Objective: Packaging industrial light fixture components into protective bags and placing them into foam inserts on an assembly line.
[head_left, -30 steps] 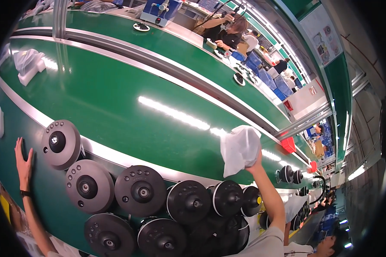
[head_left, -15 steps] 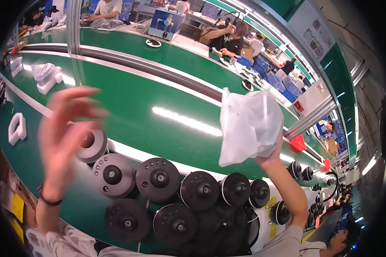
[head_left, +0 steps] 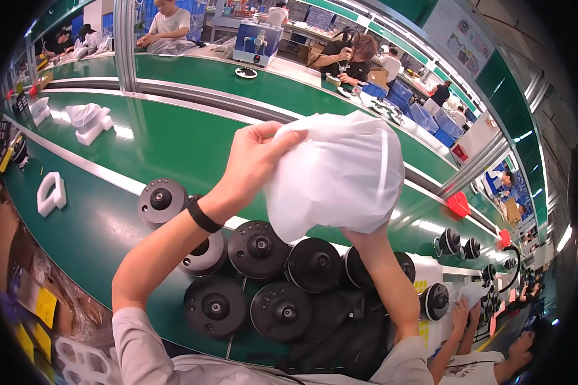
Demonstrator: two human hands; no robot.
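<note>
A white, thin plastic bag [head_left: 337, 170] is held up over the green work surface, spread wide and wrinkled. My left hand [head_left: 253, 157] pinches its upper left edge between thumb and fingers. My right hand is hidden by the bag; only the wrist and forearm [head_left: 385, 269] come out below its lower edge, so its fingers cannot be made out. Below my arms sit several round dark discs with raised hubs, among them a black disc [head_left: 216, 307] and a grey disc [head_left: 162, 202] at the left end.
A white foam piece [head_left: 50, 194] lies at the left. Farther back, a bagged item [head_left: 88, 122] rests on white foam on the green conveyor belt [head_left: 192, 141]. Black cloth [head_left: 334, 337] lies in front of me. A co-worker's hands [head_left: 462, 314] are at the right; a red bin [head_left: 458, 205] stands beyond.
My left hand has come from the far left to the bag and taken hold of its edge. The bag has moved left and spread out. The co-worker's hands have come into view.
</note>
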